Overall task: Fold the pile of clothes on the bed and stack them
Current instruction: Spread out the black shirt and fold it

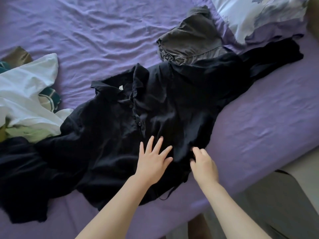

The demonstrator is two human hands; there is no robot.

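One camera only, worn on head. Looks forward and down at bed (pixel 107 31) from close above, standing at bed edge near 5 o'clock. Wide lens bends edges. Both arms reach in from 6 o'clock; left hand (pixel 152 161) and right hand (pixel 203 165) sit low, near middle. No second view, so nothing shared.

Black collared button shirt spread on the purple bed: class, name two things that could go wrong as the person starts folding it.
1. The black collared button shirt overlaps another dark garment; lifting it may drag that along.
2. The left hand presses flat while the right hand seems to gather the hem, so creases may get folded in.
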